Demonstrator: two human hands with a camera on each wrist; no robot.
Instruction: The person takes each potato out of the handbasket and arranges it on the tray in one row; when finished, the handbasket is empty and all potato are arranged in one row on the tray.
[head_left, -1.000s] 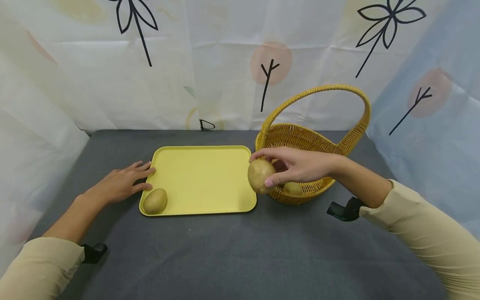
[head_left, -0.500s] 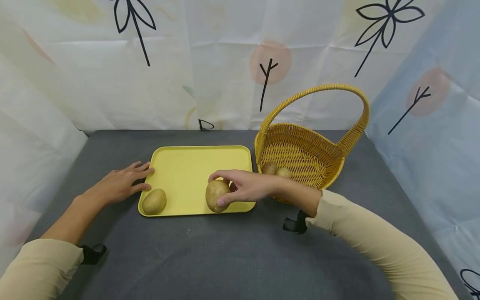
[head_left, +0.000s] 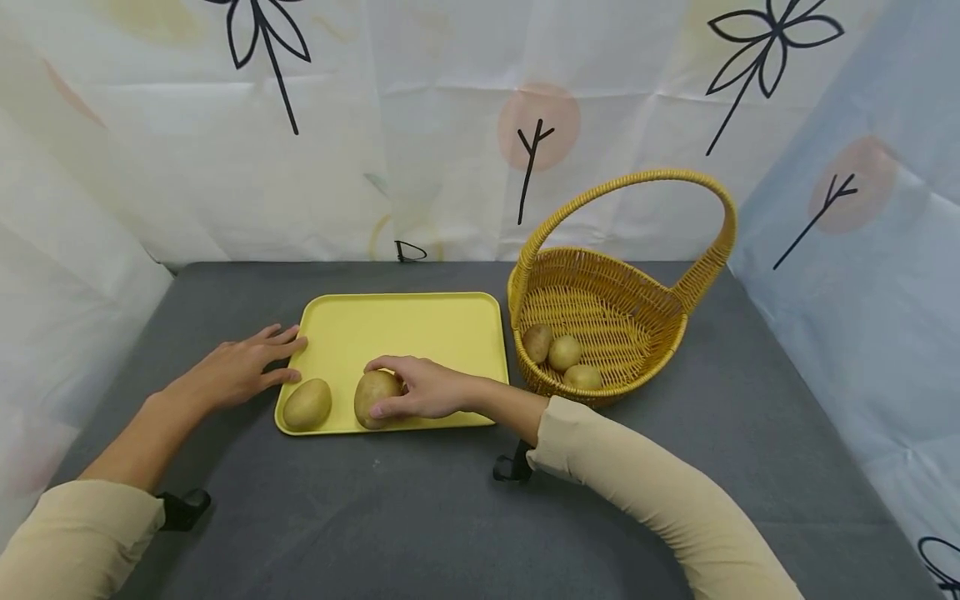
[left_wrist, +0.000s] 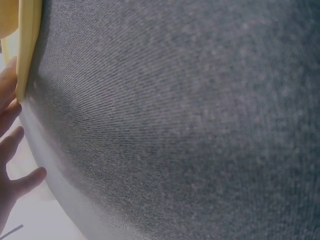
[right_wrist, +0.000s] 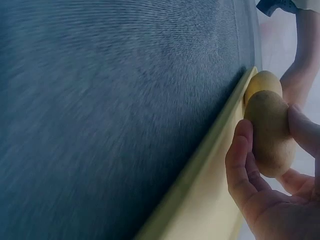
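My right hand (head_left: pixel 423 387) grips a potato (head_left: pixel 375 398) between thumb and fingers, over the near left part of the yellow tray (head_left: pixel 420 325). In the right wrist view the held potato (right_wrist: pixel 270 135) shows large, with the other potato (right_wrist: pixel 263 80) behind it. That second potato (head_left: pixel 307 405) lies in the tray's near left corner. At the tray's left edge rests my left hand (head_left: pixel 240 369), fingers spread and fingertips touching the rim. The left wrist view shows part of the left hand (left_wrist: pixel 10 165) beside the rim. Whether the held potato touches the tray I cannot tell.
A yellow wicker basket (head_left: pixel 630 321) with a tall arched handle stands right of the tray. Inside are three potatoes (head_left: pixel 565 353) at its near left. Dark grey cloth (head_left: pixel 375 517) covers the table, and printed curtains (head_left: pixel 450 167) hang behind and at the sides.
The right hand has carried the potato from the basket leftward and down over the tray, near the other potato. The potatoes in the basket are now uncovered. My left hand has stayed in place.
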